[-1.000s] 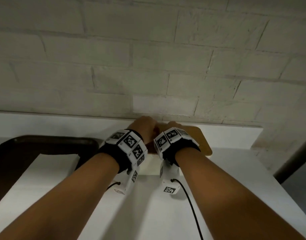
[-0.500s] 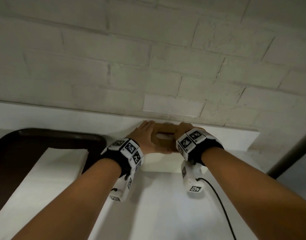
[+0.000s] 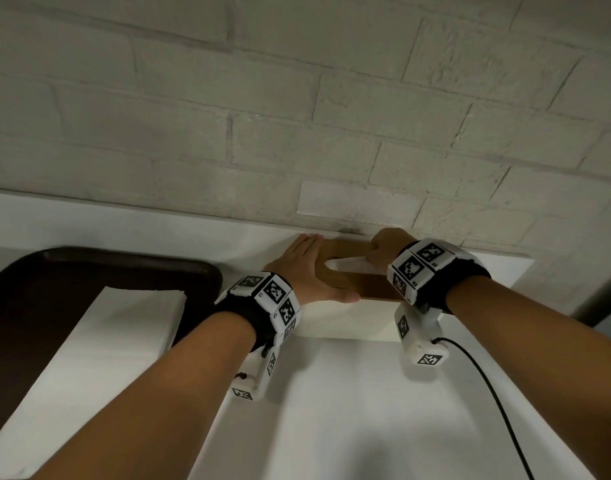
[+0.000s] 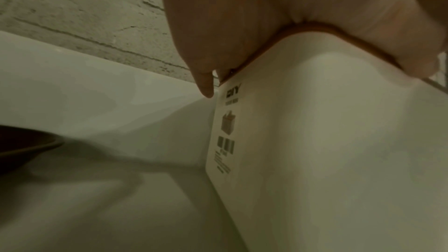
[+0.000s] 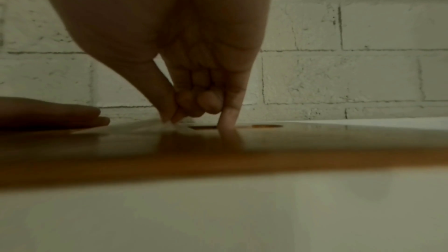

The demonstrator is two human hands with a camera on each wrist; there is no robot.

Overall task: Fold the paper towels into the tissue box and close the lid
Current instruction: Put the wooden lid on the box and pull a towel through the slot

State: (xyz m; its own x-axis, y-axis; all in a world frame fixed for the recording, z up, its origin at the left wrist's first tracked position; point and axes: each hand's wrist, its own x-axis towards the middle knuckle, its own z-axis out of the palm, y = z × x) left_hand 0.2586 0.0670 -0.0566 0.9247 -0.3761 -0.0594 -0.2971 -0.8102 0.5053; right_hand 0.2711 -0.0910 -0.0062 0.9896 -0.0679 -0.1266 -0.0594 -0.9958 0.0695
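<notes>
A white tissue box with a brown wooden lid stands against the brick wall. My left hand lies flat on the lid's left end, fingers straight; its palm covers the lid's corner in the left wrist view. My right hand is curled over the slot's right part. Its thumb and forefinger pinch a white paper towel showing in the slot, and the little finger stands on the lid. A stack of paper towels lies on the dark tray.
The tray sits left of the box on the white table. A black cable trails from the right wrist camera across the table. The brick wall is right behind the box. The table's right edge is near the box.
My hands, bunched together over the lid a second ago, have spread apart. The left hand has flattened on the lid's left end. The slot with white paper now shows between them.
</notes>
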